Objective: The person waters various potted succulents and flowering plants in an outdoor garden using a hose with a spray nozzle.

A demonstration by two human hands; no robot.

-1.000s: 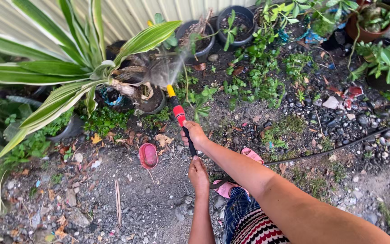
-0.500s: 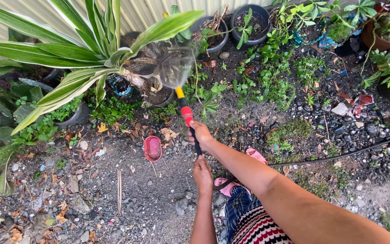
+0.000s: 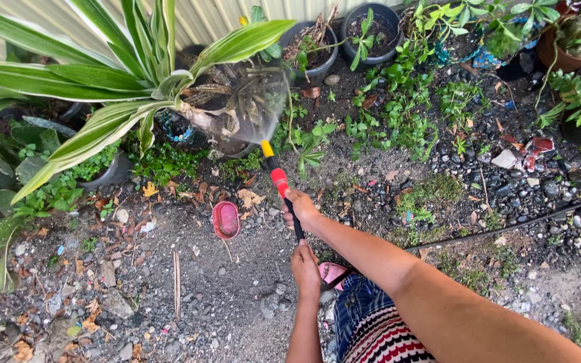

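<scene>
Your right hand [image 3: 302, 207] clamped around a black hose wand [image 3: 284, 195] just behind its red collar, your left hand [image 3: 306, 267] apparently closed around its lower end, fingers hidden, yellow nozzle [image 3: 267, 148] spraying the large striped-leaf plant [image 3: 102, 87], pink dish [image 3: 225, 220] on gravel nearby.

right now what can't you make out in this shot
- Head view: the spray nozzle's grip is covered by the right hand and left hand.
- The hose runs off the right edge.
- The striped plant's pot is hidden by its leaves.
- The pink slipper is mostly under the arm.
</scene>
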